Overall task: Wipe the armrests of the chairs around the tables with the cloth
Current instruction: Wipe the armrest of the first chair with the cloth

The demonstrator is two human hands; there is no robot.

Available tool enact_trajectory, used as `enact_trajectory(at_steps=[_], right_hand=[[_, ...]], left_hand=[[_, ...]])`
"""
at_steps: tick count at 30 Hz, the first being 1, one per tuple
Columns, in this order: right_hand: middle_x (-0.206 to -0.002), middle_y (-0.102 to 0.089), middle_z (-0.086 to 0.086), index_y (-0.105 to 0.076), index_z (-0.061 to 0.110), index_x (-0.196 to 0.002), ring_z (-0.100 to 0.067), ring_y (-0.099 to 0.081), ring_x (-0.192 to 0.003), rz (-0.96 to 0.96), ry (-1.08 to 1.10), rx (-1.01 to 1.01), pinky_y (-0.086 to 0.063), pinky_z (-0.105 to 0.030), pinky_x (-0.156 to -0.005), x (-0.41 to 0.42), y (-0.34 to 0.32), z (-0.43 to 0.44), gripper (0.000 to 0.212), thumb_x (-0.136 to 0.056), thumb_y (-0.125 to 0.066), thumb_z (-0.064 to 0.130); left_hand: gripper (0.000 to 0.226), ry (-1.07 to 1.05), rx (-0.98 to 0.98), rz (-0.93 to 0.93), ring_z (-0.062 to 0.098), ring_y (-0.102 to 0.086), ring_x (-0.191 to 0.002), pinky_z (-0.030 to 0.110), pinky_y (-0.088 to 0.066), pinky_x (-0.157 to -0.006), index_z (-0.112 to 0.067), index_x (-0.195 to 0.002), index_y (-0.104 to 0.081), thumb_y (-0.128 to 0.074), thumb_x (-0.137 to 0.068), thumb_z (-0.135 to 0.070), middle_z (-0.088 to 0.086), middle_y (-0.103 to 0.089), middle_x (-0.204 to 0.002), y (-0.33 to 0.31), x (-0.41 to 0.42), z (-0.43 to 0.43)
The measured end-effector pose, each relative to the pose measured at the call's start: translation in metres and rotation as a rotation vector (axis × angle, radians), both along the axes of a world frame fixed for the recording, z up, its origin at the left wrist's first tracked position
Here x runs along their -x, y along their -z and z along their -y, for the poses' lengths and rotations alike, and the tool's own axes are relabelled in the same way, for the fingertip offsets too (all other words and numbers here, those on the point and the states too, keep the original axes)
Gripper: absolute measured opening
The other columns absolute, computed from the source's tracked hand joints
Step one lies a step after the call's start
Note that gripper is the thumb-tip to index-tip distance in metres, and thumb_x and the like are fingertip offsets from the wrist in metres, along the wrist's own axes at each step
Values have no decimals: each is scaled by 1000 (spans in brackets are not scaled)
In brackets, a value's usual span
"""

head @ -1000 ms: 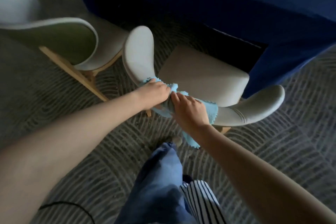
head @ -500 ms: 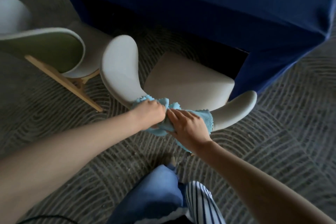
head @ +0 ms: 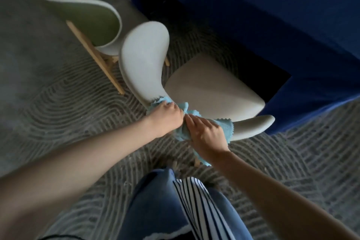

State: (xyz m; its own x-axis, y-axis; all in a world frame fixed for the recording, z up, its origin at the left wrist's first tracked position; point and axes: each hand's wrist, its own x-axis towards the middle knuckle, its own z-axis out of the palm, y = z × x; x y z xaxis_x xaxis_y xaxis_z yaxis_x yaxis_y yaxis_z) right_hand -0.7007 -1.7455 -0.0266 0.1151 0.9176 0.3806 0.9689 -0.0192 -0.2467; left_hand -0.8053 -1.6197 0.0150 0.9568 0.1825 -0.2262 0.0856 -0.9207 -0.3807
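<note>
1. Barely anything is changed from a second ago: the cloth (head: 224, 125) is still kept bunched where the left armrest (head: 142, 60) (11 o'clock) and right armrest (head: 253, 125) (3 o'clock) meet.
2. It's clenched in the fingers (head: 176, 108) of the left hand (head: 165, 118) and pressed under the straighter fingers (head: 191, 121) of the right hand (head: 207, 133).
3. So the outer ends probably aren't wiped yet; an outward sweep is likely needed.

The place looks like a meeting or banquet room, not a home. A dark blue table cover (head: 253, 15) hangs down to the floor, and a grey carpet (head: 58, 103) with curved lines covers the floor. A pale chair (head: 210, 87) and a second chair (head: 87, 13) of the same kind, with wooden legs (head: 93, 54), stand beside the table.
</note>
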Motion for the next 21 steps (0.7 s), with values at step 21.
enact_trajectory(at_steps=[21], right_hand=[[-111, -70, -5, -67, 15, -119, -30, -66, -99, -111, -152, 176, -50, -42, -89, -161, 19, 84, 61, -63, -88, 23]], left_hand=[[46, -646, 7, 86, 29, -63, -54, 35, -54, -51, 1, -65, -72, -27, -66, -1, 16, -65, -58, 14, -126, 146]])
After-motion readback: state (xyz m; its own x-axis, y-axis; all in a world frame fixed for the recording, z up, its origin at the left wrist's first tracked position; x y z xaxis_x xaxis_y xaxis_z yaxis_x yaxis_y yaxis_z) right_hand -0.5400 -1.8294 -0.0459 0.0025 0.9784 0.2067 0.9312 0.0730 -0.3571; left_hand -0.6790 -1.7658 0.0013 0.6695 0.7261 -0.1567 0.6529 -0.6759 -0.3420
